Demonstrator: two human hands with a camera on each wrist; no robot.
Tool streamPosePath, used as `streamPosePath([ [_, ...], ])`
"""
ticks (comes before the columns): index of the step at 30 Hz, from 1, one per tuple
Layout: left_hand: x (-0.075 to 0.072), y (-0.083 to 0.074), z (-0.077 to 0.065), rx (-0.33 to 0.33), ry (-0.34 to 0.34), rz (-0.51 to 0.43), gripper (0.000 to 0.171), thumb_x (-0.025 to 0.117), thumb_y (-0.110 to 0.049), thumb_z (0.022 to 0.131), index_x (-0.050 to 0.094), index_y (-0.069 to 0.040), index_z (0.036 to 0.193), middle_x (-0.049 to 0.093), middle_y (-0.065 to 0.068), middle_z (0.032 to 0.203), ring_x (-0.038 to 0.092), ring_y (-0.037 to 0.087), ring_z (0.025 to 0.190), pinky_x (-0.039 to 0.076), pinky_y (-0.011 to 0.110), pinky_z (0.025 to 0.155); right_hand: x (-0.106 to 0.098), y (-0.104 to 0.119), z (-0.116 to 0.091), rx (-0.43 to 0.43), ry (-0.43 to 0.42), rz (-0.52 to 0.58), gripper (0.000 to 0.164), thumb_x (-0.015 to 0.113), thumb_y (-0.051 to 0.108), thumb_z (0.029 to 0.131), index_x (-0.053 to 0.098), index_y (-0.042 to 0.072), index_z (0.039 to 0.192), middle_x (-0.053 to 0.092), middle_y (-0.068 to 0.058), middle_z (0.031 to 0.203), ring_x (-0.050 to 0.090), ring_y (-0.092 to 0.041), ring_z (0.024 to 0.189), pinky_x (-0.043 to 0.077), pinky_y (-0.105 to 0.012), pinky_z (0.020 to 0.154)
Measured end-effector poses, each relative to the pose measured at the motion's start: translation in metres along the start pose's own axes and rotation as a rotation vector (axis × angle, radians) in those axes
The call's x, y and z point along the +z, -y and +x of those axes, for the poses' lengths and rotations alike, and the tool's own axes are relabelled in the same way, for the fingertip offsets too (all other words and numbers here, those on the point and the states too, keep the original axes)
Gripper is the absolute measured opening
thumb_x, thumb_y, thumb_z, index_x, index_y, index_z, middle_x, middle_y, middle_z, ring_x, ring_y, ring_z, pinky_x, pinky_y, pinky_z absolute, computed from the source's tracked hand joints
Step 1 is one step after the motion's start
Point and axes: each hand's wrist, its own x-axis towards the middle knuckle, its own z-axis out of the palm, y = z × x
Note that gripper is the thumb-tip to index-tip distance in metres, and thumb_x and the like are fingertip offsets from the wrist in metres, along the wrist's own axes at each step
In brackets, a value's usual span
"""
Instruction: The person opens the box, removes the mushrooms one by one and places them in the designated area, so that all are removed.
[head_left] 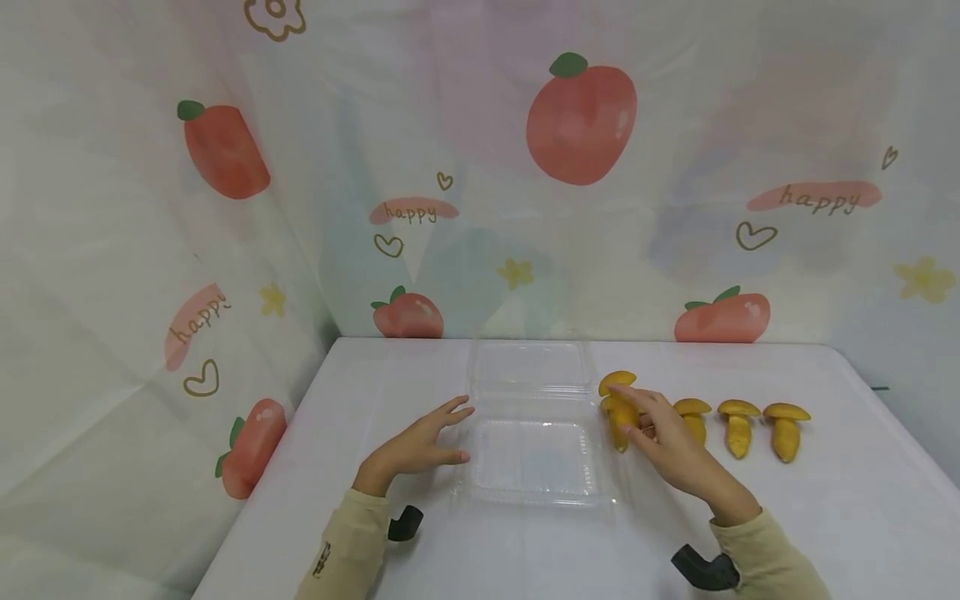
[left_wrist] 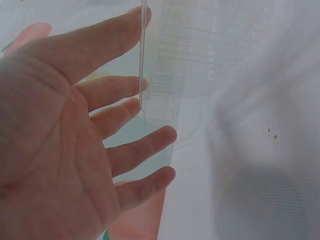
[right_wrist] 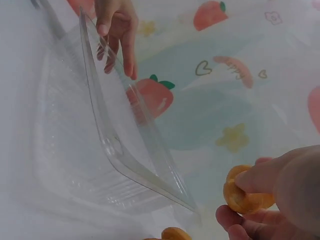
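Note:
A clear plastic clamshell box [head_left: 534, 458] lies with its lid [head_left: 532, 367] folded back. Beside its left edge is my left hand [head_left: 423, 442], fingers spread and nearly straight. In the left wrist view, the thumb and some fingertips of this hand [left_wrist: 65, 115] overlap the clear rim [left_wrist: 143, 60]. My right hand [head_left: 671, 442] pinches a yellow mushroom [right_wrist: 245, 192] between thumb and fingers, just right of the box. A yellow cap [head_left: 617, 382] shows beyond its fingertips, and another mushroom piece [right_wrist: 176, 234] appears low in the right wrist view.
To the right of my right hand, yellow mushrooms stand in a row: one partly hidden by the hand [head_left: 692, 417], a middle one [head_left: 738, 429] and an outer one [head_left: 786, 433]. A fruit-printed curtain [head_left: 480, 167] rises behind the white table [head_left: 360, 375].

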Motion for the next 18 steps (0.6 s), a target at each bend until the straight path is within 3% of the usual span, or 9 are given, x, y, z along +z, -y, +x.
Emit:
streamPosePath([
  [10,0.000,-0.003,0.000,-0.002,-0.001,0.014,0.075,0.074,-0.023,0.093,0.037,-0.002,0.156,0.021,0.014,0.169,0.022,0.038,0.156,0.027,0.061,0.122,-0.021,-0.017,-0.004,0.016,0.006,-0.016,0.059,0.059,-0.003,0.097,0.040,0.007,0.152,0.045,-0.030,0.143,0.061,-0.037,0.104,0.052,-0.019,0.071],
  [18,0.000,-0.003,0.000,-0.023,0.001,0.008,0.075,0.073,-0.025,0.094,0.036,-0.004,0.156,0.020,0.012,0.170,0.021,0.037,0.156,0.026,0.062,0.122,-0.030,-0.030,-0.009,0.019,-0.031,-0.040,0.058,0.061,-0.002,0.097,0.041,0.007,0.151,0.053,-0.025,0.122,0.048,-0.007,0.071,0.043,-0.020,0.056],
])
